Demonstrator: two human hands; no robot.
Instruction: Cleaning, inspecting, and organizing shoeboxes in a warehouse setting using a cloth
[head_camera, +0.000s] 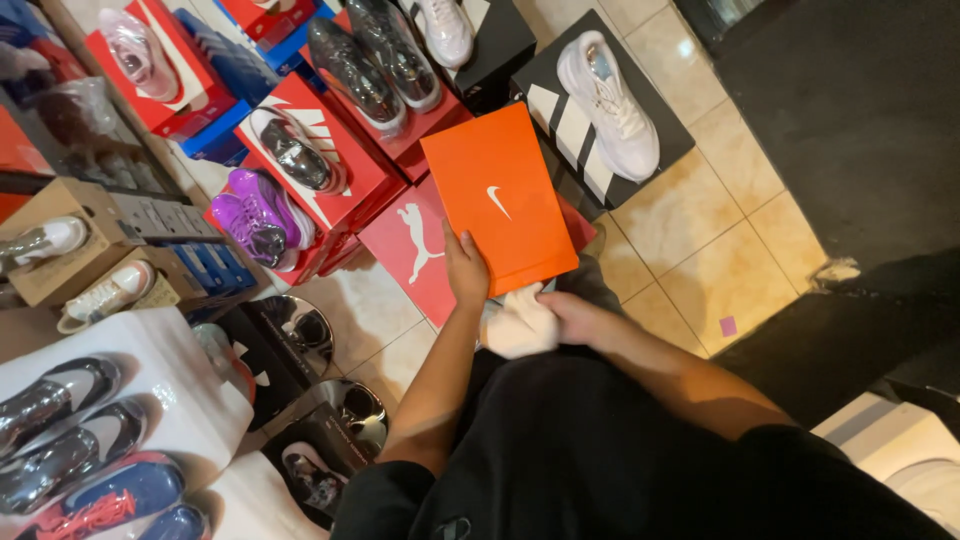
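My left hand (466, 272) grips the near left edge of an orange shoe-box lid (497, 195), which is raised and tilted over a red shoe box (412, 255). My right hand (570, 315) reaches under the lid's near edge and rests on crumpled white wrapping paper (517, 325). The inside of the box under the lid is hidden. My dark-clothed body fills the bottom of the head view.
Stacked shoe boxes surround me: a black striped box carrying a white sneaker (610, 95), red boxes with dark shiny sneakers (355, 70), a purple shoe (255, 215), and metallic shoes on a white stand (150, 350) at left. Beige floor tiles (700, 250) lie right, beside a dark mat.
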